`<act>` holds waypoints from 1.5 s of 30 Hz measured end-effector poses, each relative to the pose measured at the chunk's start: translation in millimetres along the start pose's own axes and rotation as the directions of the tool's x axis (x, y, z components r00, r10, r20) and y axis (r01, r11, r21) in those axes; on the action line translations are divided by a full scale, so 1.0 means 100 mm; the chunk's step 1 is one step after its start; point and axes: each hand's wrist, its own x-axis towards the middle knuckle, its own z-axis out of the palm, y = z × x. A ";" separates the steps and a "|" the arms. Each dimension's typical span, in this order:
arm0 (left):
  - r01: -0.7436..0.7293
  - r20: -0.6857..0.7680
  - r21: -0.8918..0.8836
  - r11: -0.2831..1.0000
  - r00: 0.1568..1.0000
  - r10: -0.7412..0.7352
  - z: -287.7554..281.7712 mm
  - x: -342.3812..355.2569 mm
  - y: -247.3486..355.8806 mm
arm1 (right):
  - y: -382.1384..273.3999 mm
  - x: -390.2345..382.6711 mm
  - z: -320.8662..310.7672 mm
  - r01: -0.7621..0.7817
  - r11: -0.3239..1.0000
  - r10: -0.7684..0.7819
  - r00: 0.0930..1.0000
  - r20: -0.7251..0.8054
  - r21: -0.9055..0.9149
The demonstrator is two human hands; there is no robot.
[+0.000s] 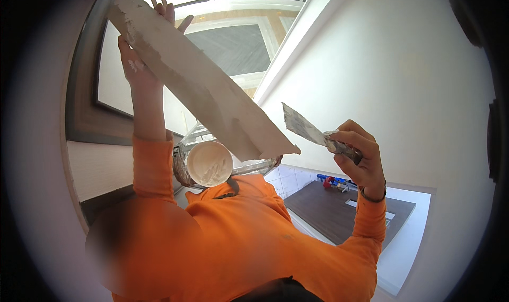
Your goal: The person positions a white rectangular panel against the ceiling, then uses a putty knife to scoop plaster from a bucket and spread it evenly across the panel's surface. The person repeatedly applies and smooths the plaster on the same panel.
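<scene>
My left hand (pixel 137 64) grips the upper part of a long, pale, flat board (pixel 196 79) with rough smears of filler along it, slanting down to the right. My right hand (pixel 360 156) holds a putty knife (pixel 305 126) by its handle, the smeared blade pointing up-left, just right of the board's lower end and apart from it. Beneath the board a round tub (pixel 209 164) of pale filler sits on a metal stepladder (pixel 249 168), in front of my orange-clad body.
A white wall (pixel 413 90) fills the right side. A dark panel (pixel 323 212) at lower right has blue and red tools (pixel 334 182) near its top. Framed panelling (pixel 111 74) runs along the left. Far beyond the board is a grey floor (pixel 228 45) with a lighter border.
</scene>
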 end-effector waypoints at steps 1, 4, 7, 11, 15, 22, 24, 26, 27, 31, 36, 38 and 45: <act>0.045 0.034 -0.137 0.990 0.999 -0.040 0.01 -0.01 -0.03 | 0.01 0.00 0.00 0.018 1.000 -0.018 1.000 0.012 -0.001; 0.112 0.100 -0.263 0.958 0.991 -0.089 0.02 -0.04 -0.05 | 0.01 -0.03 -0.02 -0.033 0.997 0.032 0.999 0.014 0.070; 0.048 0.057 0.004 0.999 0.997 -0.048 -0.14 -0.07 0.00 | -0.01 -0.05 0.05 -0.072 0.972 0.073 0.997 0.004 0.223; 0.039 0.025 -0.053 0.998 0.999 -0.038 -0.10 -0.10 -0.32 | 0.16 0.01 0.22 -0.026 0.946 0.033 0.999 -0.015 0.323; 0.134 -0.403 0.290 0.948 0.915 -0.006 0.30 -0.13 -0.82 | 0.36 0.52 0.47 0.159 0.962 -0.145 0.986 -0.080 0.222; 0.182 -0.412 0.288 0.940 0.910 -0.050 0.42 -0.21 -0.99 | 0.60 1.27 0.66 0.399 0.917 -0.399 0.917 0.002 0.006; 0.162 -0.432 0.288 0.944 0.902 -0.023 0.45 -0.20 -0.95 | 0.63 1.35 0.65 0.455 0.888 -0.454 0.891 0.034 -0.065; 0.150 -0.431 0.268 0.952 0.902 -0.021 0.44 -0.20 -0.90 | 0.58 1.39 0.60 0.470 0.866 -0.463 0.882 0.081 -0.169; 0.147 -0.419 0.248 0.957 0.907 -0.031 0.42 -0.21 -0.87 | 0.55 1.41 0.56 0.477 0.851 -0.465 0.879 0.103 -0.220; 0.119 -0.318 0.254 0.960 0.948 -0.033 0.30 -0.23 -0.76 | 0.49 1.45 0.35 0.511 0.788 -0.474 0.860 0.191 -0.343; 0.085 -0.271 0.206 0.975 0.962 -0.027 0.24 -0.25 -0.73 | 0.53 1.35 0.10 0.421 0.816 -0.365 0.907 0.211 -0.396; 0.086 -0.242 0.225 0.971 0.970 -0.030 0.21 -0.25 -0.71 | 0.57 1.28 0.02 0.378 0.810 -0.303 0.925 0.230 -0.448; 0.076 -0.146 0.180 0.981 0.988 -0.050 0.04 -0.26 -0.64 | 0.60 1.15 0.24 0.262 0.962 -0.253 0.961 0.109 -0.081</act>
